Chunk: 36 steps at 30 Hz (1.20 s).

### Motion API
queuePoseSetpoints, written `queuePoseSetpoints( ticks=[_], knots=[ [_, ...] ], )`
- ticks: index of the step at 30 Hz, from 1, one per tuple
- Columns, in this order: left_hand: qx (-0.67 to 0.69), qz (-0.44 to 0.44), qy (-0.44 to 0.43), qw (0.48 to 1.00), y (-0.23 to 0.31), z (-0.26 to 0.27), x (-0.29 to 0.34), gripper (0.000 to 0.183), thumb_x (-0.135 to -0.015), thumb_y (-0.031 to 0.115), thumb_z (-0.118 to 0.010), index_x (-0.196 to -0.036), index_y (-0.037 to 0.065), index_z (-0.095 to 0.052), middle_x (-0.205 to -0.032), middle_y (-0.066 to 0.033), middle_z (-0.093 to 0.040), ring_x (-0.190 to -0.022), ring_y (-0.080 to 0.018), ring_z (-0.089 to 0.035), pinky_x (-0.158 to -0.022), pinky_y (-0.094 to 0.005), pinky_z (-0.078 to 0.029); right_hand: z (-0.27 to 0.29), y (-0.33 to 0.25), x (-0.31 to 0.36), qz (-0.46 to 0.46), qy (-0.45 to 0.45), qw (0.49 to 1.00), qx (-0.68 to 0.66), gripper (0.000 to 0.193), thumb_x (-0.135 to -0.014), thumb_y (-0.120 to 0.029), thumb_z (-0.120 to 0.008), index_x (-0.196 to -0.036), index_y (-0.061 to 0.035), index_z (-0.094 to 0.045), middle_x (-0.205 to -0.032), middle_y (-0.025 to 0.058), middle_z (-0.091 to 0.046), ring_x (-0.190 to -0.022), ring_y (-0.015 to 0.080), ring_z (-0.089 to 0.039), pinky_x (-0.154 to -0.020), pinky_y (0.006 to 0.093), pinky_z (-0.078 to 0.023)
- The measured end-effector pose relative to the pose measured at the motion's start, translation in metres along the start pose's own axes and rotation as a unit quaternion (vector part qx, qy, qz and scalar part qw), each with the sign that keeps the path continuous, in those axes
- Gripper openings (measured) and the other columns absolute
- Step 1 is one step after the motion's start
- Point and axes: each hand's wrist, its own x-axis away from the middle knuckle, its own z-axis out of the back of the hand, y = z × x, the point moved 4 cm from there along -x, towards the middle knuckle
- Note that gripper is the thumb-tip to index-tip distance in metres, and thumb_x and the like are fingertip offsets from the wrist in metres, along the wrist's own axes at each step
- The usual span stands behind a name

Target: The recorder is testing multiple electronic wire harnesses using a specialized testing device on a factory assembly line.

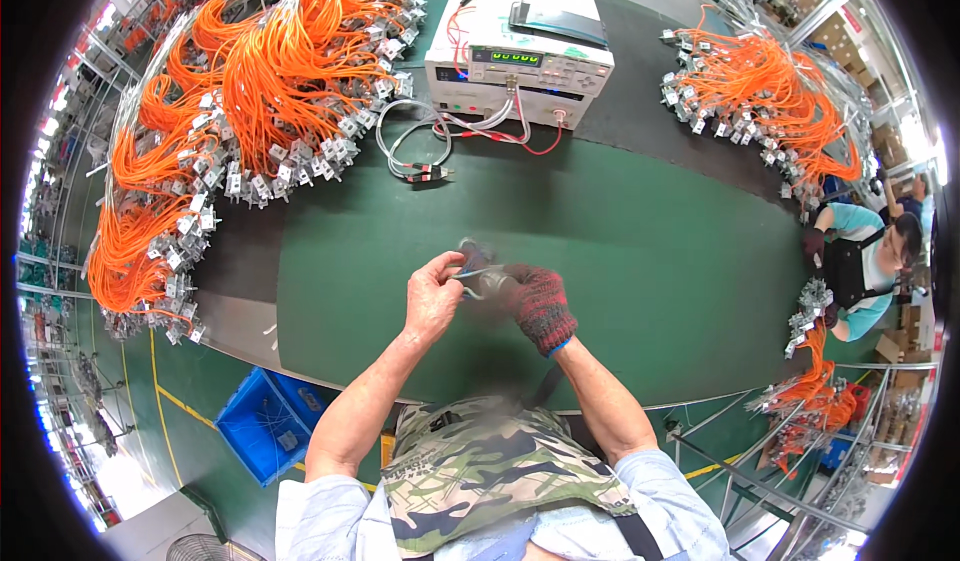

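Observation:
Over the middle of the green mat [390, 221], both of my hands meet at a small, blurred grey and dark bundle [490, 279] with a thin pale strand along it. My bare left hand [433, 293] pinches the bundle's left side, thumb and fingers pressed together. On the other side, my right hand [541, 306] wears a dark red and grey knitted glove with a blue cuff edge. Its fingers curl in against the bundle, and their tips are smeared. What the bundle is I cannot make out.
Beyond my hands stand stacked white bench instruments [520, 71] with clip leads [425, 171]. Orange cables [260, 81] with metal connectors pile up at the left, and more orange cables [760, 91] at the far right. A blue crate [262, 426] sits lower left; a co-worker [865, 261] works at right.

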Motion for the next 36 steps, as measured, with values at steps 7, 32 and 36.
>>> queuePoseSetpoints(
  ticks=[7, 32, 36],
  knots=[
    [-0.092, -0.053, -0.013, 0.994, 0.017, -0.018, 0.011, 0.037, -0.091, -0.003, -0.058, -0.128, 0.001, -0.065, -0.091, -0.0078, -0.080, -0.070, -0.0094, -0.061, -0.068, -0.0300, -0.053, 0.017, -0.029, 0.017, 0.075, 0.002, 0.984, 0.162, 0.047, -0.092, -0.046, -0.076, -0.121, -0.0089, -0.080, -0.092, 0.0156, -0.079, -0.081, 0.0231, -0.075, -0.077, 0.0378, -0.058],
    [-0.781, -0.549, -0.231, 0.188, 0.079, -0.048, 0.051, 0.031, -0.081, 0.033, -0.068, -0.094, 0.011, -0.084, -0.114, -0.0102, -0.075, -0.125, -0.0367, -0.056, -0.101, -0.0474, -0.045, 0.032, -0.046, -0.046, 0.093, 0.034, 0.988, 0.116, 0.030, -0.084, -0.029, -0.075, -0.100, -0.0045, -0.081, -0.091, 0.0220, -0.077, -0.084, 0.0379, -0.075, -0.076, 0.0438, -0.058],
    [-0.745, -0.590, -0.204, 0.237, 0.073, -0.048, 0.058, 0.027, -0.082, 0.031, -0.068, -0.091, 0.011, -0.083, -0.109, -0.0080, -0.073, -0.119, -0.0328, -0.063, -0.102, -0.0468, -0.048, 0.026, -0.077, -0.028, 0.177, 0.035, 0.976, 0.121, 0.028, -0.083, -0.027, -0.075, -0.099, -0.0040, -0.081, -0.091, 0.0236, -0.076, -0.081, 0.0394, -0.074, -0.072, 0.0429, -0.057]
  ],
)
